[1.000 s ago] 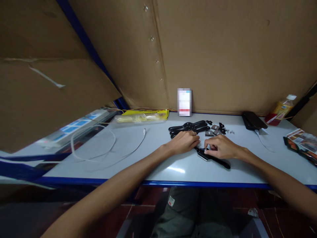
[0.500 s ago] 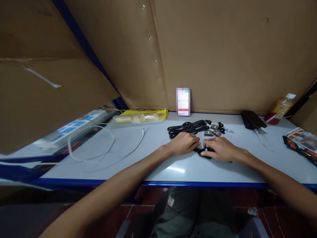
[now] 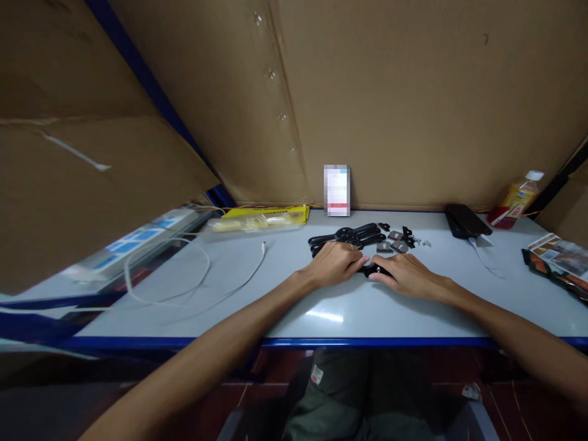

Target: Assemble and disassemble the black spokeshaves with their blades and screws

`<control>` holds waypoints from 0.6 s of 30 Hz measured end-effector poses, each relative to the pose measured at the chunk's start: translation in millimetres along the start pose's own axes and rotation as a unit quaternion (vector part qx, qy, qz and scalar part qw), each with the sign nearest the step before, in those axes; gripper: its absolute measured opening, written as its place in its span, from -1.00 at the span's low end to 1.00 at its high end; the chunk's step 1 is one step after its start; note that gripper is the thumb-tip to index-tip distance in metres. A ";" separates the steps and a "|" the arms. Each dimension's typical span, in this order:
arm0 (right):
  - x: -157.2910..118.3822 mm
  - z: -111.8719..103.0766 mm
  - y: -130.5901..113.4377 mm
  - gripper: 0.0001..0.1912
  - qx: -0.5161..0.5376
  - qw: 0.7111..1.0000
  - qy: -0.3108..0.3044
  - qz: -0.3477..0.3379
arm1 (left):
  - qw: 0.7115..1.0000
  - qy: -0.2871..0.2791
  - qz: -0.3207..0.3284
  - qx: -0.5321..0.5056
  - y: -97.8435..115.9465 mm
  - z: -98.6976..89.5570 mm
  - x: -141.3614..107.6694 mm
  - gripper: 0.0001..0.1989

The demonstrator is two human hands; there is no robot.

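Between my hands, low over the white table, is a black plastic part (image 3: 366,270), largely covered by my fingers. My left hand (image 3: 336,263) is closed on its left end, thumb towards the right. The fingers of my right hand (image 3: 407,275) are wrapped round its right side, with the thumb along the near edge. Just behind my left hand lies a pile of black long-armed pieces (image 3: 351,234). Grey-brown plates with slots (image 3: 384,247) lie beyond my right hand, beside small black brackets (image 3: 408,233) and small loose silver screws (image 3: 426,243).
A lit phone (image 3: 337,191) leans on the cardboard wall. At right are a dark device (image 3: 466,222), a drink bottle (image 3: 517,199) and a printed packet (image 3: 563,260). A white cable (image 3: 206,269), a yellow package (image 3: 261,220) and a power strip (image 3: 138,245) are at left.
Both hands have shifted slightly with the black part, which sits a little higher in view. My right fingers now cover more of it. The whole view has moved slightly.
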State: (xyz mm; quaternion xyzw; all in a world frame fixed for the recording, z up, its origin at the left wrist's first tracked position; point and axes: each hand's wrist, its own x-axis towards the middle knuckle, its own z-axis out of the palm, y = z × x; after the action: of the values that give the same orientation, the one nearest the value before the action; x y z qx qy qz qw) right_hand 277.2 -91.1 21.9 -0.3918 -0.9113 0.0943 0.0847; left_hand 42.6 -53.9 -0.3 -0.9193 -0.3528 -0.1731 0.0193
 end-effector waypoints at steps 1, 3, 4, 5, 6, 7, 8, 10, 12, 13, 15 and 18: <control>0.4 0.4 1.9 -0.71 -0.003 1.000 0.009 0.003 | 1.000 0.027 -0.007 -0.001 -1.7 -1.5 0.0 -0.53; 1.9 -0.9 9.2 -0.69 -0.009 0.999 0.038 0.022 | 0.994 0.103 -0.036 -0.007 -5.5 -6.0 0.1 -0.60; 3.0 -3.2 15.0 -0.68 -0.009 0.997 0.060 0.039 | 0.988 0.144 -0.053 -0.014 -7.6 -8.8 0.1 -0.63; 4.1 -6.7 22.4 -0.67 -0.001 0.994 0.086 0.061 | 0.981 0.180 -0.069 -0.021 -9.8 -11.5 0.2 -0.65; 5.3 -11.3 31.0 -0.67 0.014 0.990 0.112 0.084 | 0.974 0.210 -0.080 -0.027 -12.0 -14.0 0.3 -0.67; 6.3 -17.0 40.9 -0.66 0.023 0.982 0.142 0.118 | 0.969 0.230 -0.088 -0.030 -14.3 -15.9 0.3 -0.68; 7.0 -23.3 51.5 -0.65 0.029 0.973 0.174 0.150 | 0.966 0.239 -0.092 -0.032 -16.5 -17.1 0.3 -0.69; 7.5 -36.4 73.7 -0.65 0.030 0.949 0.227 0.215 | 0.967 0.234 -0.092 -0.033 -20.2 -17.1 0.4 -0.70; 6.4 -46.5 94.7 -0.67 0.011 0.929 0.241 0.282 | 0.973 0.212 -0.086 -0.031 -23.3 -14.3 0.9 -0.71; 5.2 -49.6 104.0 -0.68 -0.007 0.921 0.232 0.313 | 0.976 0.197 -0.084 -0.030 -24.7 -12.3 1.2 -0.72; 2.1 -50.7 119.8 -0.62 -0.045 0.908 0.191 0.370 | 0.982 0.169 -0.082 -0.025 -28.0 -8.1 1.9 -0.74; -2.3 -43.6 136.8 -0.57 -0.077 0.893 0.142 0.419 | 0.986 0.139 -0.088 -0.017 -33.8 -3.8 2.5 -0.75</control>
State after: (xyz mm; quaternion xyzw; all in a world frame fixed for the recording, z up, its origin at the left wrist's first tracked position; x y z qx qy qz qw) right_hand 384.2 4.2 31.4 -0.7522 -0.6448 -0.0064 0.1356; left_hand 21.1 -27.6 1.2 -0.8520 -0.4229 -0.3063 0.0375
